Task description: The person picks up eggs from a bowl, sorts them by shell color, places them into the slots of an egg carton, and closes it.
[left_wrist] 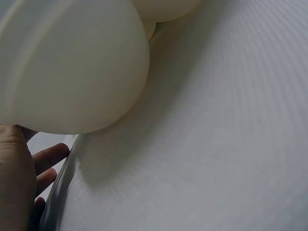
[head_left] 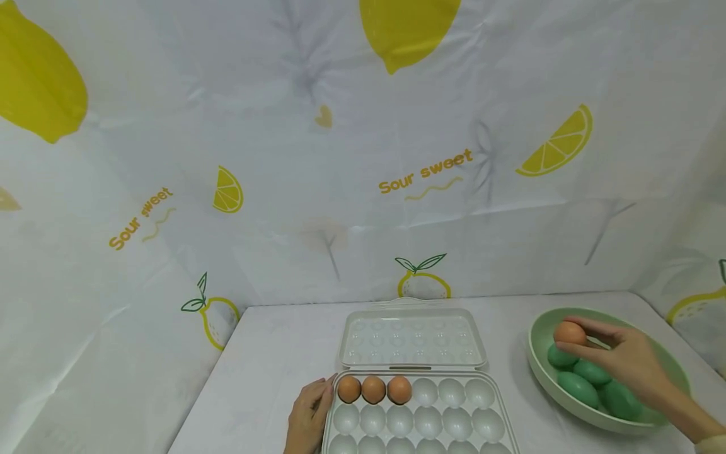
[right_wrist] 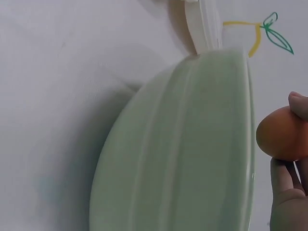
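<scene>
Over the green bowl (head_left: 544,372), my right hand (head_left: 632,356) pinches a brown egg (head_left: 570,333) between thumb and fingers. The right wrist view shows the same egg (right_wrist: 281,134) just above the bowl's rim. Several green eggs (head_left: 578,389) lie in the bowl, partly hidden by the hand. My left hand (head_left: 309,413) rests against the left edge of a white egg tray (head_left: 428,422). In the left wrist view its fingers (left_wrist: 50,159) extend beside the underside of the tray's rounded cups. Three brown eggs (head_left: 373,390) sit in the left cups of the tray's back row.
The tray's clear lid (head_left: 413,340) is folded back behind it, towards the wall. A white cloth (head_left: 261,353) covers the table. Lemon-printed sheeting (head_left: 340,221) hangs behind and along the sides.
</scene>
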The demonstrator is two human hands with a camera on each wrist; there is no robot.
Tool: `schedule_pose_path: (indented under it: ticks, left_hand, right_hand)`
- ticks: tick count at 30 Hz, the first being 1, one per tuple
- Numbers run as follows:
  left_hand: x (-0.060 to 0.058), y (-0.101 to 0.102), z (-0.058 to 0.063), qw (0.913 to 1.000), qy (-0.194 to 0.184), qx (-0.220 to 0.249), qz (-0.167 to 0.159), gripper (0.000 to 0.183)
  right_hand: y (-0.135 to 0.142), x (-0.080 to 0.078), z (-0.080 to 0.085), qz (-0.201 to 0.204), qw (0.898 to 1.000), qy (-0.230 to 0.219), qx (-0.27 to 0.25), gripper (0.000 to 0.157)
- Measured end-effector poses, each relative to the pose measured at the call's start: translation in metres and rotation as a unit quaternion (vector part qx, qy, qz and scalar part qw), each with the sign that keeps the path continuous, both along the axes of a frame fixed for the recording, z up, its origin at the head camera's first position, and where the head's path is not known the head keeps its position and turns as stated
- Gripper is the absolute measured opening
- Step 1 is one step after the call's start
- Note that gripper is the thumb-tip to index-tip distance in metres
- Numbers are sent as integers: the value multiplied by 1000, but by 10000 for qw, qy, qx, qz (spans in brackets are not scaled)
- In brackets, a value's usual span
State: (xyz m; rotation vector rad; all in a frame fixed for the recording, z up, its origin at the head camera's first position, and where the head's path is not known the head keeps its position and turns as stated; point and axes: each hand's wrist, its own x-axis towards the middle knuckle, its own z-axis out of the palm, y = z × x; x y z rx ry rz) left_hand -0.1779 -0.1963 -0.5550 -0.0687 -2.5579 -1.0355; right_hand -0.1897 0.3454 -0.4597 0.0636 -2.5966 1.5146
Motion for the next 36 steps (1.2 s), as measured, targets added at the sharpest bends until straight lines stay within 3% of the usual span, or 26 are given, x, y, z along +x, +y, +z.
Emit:
schedule_pose_path:
  ticks: [13,23,36]
  left_hand:
    - [0,1,0,9998,197,-8,-33,23]
    - [0,-1,-1,10000,20,10,-20,24]
    - [-1,0,-1,10000,33,-30,-9,24]
  right_hand:
    - [-37,-2,6,500,9951,399,-755,46]
    - [-66,-1,-1,778,9808,827,-1587,47]
    - [-105,-6,-3,592,9819,970,-1515,52]
